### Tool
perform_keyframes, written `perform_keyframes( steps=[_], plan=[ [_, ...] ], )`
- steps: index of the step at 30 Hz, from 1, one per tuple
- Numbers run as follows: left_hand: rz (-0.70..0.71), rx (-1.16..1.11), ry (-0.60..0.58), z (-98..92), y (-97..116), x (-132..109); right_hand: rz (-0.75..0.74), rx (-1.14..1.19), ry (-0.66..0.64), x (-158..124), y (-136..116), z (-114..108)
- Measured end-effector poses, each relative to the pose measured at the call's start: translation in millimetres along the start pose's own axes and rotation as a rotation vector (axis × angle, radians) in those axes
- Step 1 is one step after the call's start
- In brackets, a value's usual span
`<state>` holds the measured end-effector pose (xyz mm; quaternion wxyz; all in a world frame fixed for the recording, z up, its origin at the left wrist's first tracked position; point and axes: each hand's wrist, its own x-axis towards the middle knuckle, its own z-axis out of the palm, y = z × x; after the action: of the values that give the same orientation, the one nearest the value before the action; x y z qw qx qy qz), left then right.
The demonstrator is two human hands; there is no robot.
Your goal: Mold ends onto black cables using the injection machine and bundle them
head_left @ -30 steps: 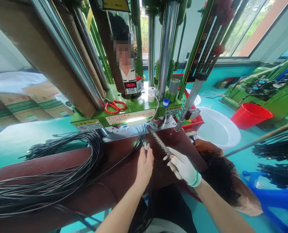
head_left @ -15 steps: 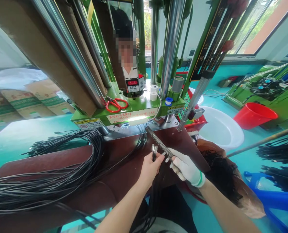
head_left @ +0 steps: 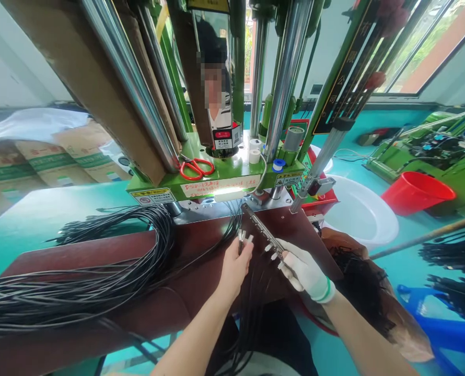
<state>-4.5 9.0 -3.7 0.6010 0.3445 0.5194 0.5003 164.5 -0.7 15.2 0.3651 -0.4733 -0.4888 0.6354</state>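
My bare left hand (head_left: pixel 234 266) pinches the metal-tipped ends of a few black cables (head_left: pixel 243 237) just left of a long metal fixture bar (head_left: pixel 260 227). My right hand (head_left: pixel 305 271), in a white glove, grips the near end of that bar, which slants up towards the green press machine (head_left: pixel 217 180). Several small connectors stick out along the bar's near part. Both hands hover over the dark red worktable (head_left: pixel 201 282).
A thick bundle of black cables (head_left: pixel 79 282) sweeps across the table's left. Red scissors (head_left: pixel 195 168) and small tape rolls (head_left: pixel 255 155) lie on the machine's green deck. A white basin (head_left: pixel 363 211), red bucket (head_left: pixel 416 192) and brown bag of cables (head_left: pixel 373 297) stand at the right. A person stands behind the machine.
My left hand has lifted the cable ends and fanned them closer to the bar. The view has shifted slightly right; my right hand keeps its hold on the bar.
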Motion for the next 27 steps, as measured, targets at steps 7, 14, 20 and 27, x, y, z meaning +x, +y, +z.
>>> perform_keyframes(
  steps=[7, 14, 20, 27],
  plan=[
    [-0.037, 0.031, -0.01, 2.1, -2, 0, -0.03, -0.058, -0.111, 0, -1, -3],
    [-0.05, 0.003, -0.011, -1.0, -4, 1, -0.044, -0.189, -0.036, 0, 7, 0],
    [0.06, 0.086, 0.038, -3.1, -3, 0, -0.005, -0.192, -0.027, 0, 6, 2],
    [-0.052, -0.049, -0.005, -10.7, 6, 3, 0.016, -0.097, -0.055, -1, -1, -5]
  ],
)
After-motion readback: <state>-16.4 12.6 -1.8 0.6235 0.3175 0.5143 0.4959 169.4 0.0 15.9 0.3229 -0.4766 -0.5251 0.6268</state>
